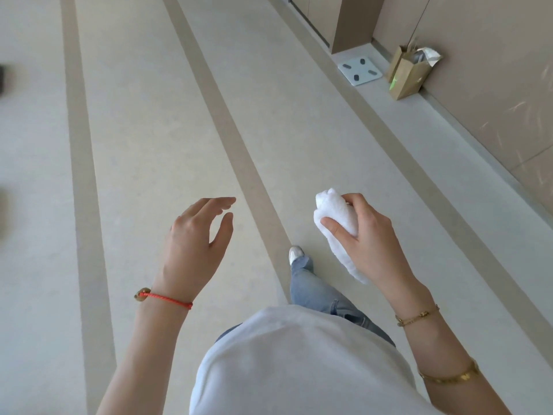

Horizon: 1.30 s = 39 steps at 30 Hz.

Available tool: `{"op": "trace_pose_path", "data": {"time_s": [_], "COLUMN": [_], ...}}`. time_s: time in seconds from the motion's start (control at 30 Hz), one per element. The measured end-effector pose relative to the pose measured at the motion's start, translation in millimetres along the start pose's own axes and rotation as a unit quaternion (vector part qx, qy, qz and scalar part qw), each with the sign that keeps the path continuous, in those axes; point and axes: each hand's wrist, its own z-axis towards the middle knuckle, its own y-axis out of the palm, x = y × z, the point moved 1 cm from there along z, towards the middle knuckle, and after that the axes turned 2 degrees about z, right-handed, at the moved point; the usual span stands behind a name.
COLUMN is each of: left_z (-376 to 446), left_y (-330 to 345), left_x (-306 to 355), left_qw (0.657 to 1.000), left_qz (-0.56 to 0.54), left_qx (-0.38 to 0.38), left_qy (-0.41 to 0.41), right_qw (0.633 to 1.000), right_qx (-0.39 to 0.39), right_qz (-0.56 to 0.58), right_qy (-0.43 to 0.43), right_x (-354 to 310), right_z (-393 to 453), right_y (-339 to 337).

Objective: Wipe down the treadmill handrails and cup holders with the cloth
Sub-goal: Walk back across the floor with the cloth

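Observation:
A bunched white cloth (330,212) is held in front of my body, with my right hand (366,235) gripping it, thumb across its front and its tail hanging below the palm. My left hand (194,235) hovers at the same height to the left, fingers relaxed and slightly spread, holding nothing. No treadmill, handrail or cup holder shows in the head view. Below the hands I see my own leg in jeans and a white shoe (295,253) on the floor.
Pale floor with darker beige stripes (227,121) runs away from me. Along the right wall (490,94), a raised ledge carries a white bathroom scale (360,71) and a brown paper bag (408,74). Something dark and blurred sits at the far left edge (2,79).

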Motion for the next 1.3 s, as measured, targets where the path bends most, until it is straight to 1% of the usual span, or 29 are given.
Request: {"op": "trace_pose_path", "data": {"time_s": [0.17, 0.3, 0.5, 0.73, 0.97, 1.1, 1.3], "left_z": [95, 194, 341, 475, 627, 727, 896], "left_y": [23, 35, 47, 64, 96, 104, 113], "left_x": [-34, -52, -80, -121, -185, -223, -266], "left_qw": [1.000, 0.999, 0.998, 0.997, 0.998, 0.998, 1.000], "left_qz": [-0.001, 0.001, 0.006, 0.005, -0.002, -0.007, -0.002], "left_qx": [0.005, 0.017, 0.042, 0.056, 0.040, 0.048, 0.029], "left_qy": [-0.018, -0.028, -0.039, -0.058, -0.045, -0.035, 0.004], "right_qw": [1.000, 0.999, 0.998, 0.996, 0.998, 0.999, 1.000], "right_qx": [-0.015, -0.026, -0.040, -0.066, -0.042, -0.040, -0.005], "right_qz": [-0.005, -0.001, -0.003, -0.010, -0.009, -0.005, 0.004], "right_qy": [-0.012, -0.022, -0.052, -0.057, -0.041, -0.035, -0.026], "right_x": [3, -2, -28, -41, -44, -56, -81], "right_z": [113, 223, 389, 535, 689, 788, 944], "right_y": [17, 20, 15, 25, 58, 74, 79]}}
